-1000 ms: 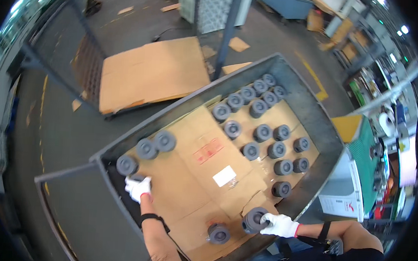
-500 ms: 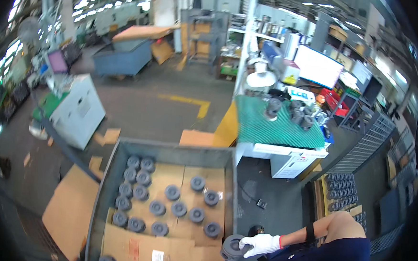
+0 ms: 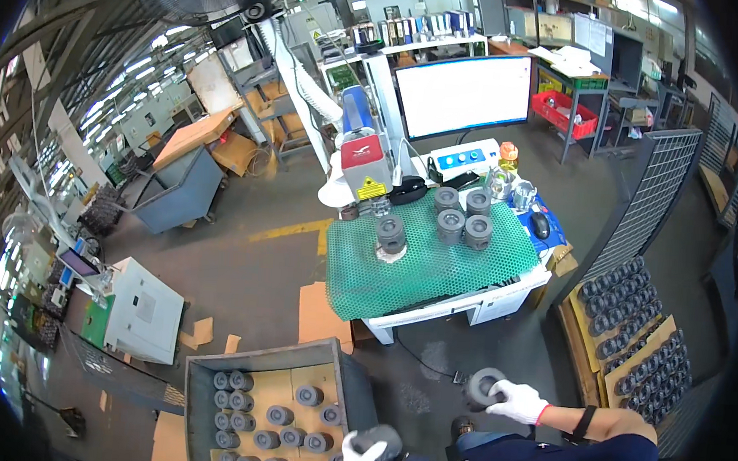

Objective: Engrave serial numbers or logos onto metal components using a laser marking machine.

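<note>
My right hand (image 3: 521, 402), in a white glove, is closed around a grey piston (image 3: 483, 390), holding it in front of the desk. At the bin's right edge, my left hand (image 3: 361, 460), also gloved in white, is closed on another grey piston (image 3: 380, 439), which is smeared by motion. More pistons (image 3: 292, 436) stand in the cardboard-lined metal bin (image 3: 268, 355). Ahead, a single piston (image 3: 391, 233) stands on the green mat (image 3: 358, 272) below a red-and-grey machine head (image 3: 363, 164). Several others (image 3: 449, 225) are grouped to its right.
A monitor (image 3: 463, 94), a white control box with blue knobs (image 3: 465, 158) and a mouse (image 3: 540, 224) sit on the desk. At right, rows of pistons (image 3: 656, 375) fill a pallet beside a mesh fence (image 3: 645, 201). A cable (image 3: 422, 362) runs across the floor.
The view has swung right toward the desk. My left hand has come into view with a piston at the bin. My right hand, still holding its piston, is now away from the bin's edge.
</note>
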Demonstrator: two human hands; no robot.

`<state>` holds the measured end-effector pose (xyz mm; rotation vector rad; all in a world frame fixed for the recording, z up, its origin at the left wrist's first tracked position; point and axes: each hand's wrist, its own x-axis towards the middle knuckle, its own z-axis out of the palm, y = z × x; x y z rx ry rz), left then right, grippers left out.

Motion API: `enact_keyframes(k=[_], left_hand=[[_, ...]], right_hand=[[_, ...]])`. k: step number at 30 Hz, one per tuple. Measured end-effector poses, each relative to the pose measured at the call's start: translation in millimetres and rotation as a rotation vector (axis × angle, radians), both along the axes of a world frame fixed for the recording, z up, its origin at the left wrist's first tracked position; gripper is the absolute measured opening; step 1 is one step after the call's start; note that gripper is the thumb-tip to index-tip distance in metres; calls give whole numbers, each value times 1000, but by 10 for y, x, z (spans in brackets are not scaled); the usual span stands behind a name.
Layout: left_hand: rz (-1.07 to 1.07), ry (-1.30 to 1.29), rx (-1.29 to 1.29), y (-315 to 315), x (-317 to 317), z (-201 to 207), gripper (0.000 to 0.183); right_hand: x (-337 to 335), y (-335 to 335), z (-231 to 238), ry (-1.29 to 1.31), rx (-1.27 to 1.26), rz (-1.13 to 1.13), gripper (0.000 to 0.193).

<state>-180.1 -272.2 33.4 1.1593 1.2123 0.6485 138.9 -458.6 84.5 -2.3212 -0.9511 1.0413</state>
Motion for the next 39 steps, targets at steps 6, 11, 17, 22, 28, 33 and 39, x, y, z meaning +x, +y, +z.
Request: enact_keyframes(k=[6,11,17,22,28,33,39], left_hand=[[-453,349,599,1068,1825,290,97],[-710,442,810,1603,3418,616,98],[-966,535,1005,2347,4698,368,90],[-1306,652,1096,2755,5255,200,89],[-1459,563,976,2926,5345,230,91],[-1280,361,1142,2905,5301,110,93],[-626,568,1079,2539,4360,170,65]], right_hand=[[550,-337,-233,82,117,-505,49],[707,-287,-390,333,245,-904,42],[882,148,-466,71,253,-963,41],[1119,569,-427,199,211,-1178,43],[1885,1092,11,218,198,-1180,43],[3037,1326,-408,-210,253,-838,42],[4157,1964,-496,-350,351,-476,43]])
